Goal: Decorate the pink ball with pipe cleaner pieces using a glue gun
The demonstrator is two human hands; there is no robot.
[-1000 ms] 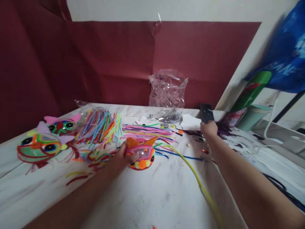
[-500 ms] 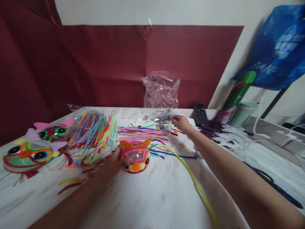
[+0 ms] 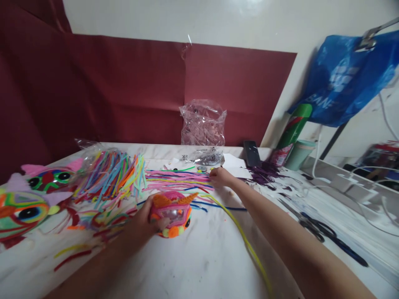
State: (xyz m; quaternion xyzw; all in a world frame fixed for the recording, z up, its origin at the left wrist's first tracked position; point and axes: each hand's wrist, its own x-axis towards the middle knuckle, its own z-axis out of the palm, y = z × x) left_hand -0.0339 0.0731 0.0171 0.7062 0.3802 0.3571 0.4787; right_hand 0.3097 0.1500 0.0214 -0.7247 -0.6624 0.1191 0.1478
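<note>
My left hand (image 3: 149,220) is closed around the left side of a small animal-face mask (image 3: 176,230). The mask has orange ears, a pink band, an orange nose and black eyes, and a clear patch shows in its middle. Farther back, my right hand (image 3: 221,177) is at the right end of a row of pink, blue and yellow pipe cleaners (image 3: 177,176). Its fingers are drawn together, and what lies in them is hidden. A long yellow pipe cleaner (image 3: 241,232) curves from near the mask to the front edge of view.
At left lie two finished-looking masks, a pink-eared one (image 3: 51,179) and a lilac-eared one (image 3: 29,211), beside a bag of pipe cleaners (image 3: 109,176). Scissors (image 3: 311,226), purple strands (image 3: 264,172), a phone (image 3: 252,153) and a green cup (image 3: 299,154) are on the right.
My right hand has come down and left from the small parts by the clear packet to the pipe cleaners' right end. The mask tips forward slightly in my left hand. The view has turned right.
</note>
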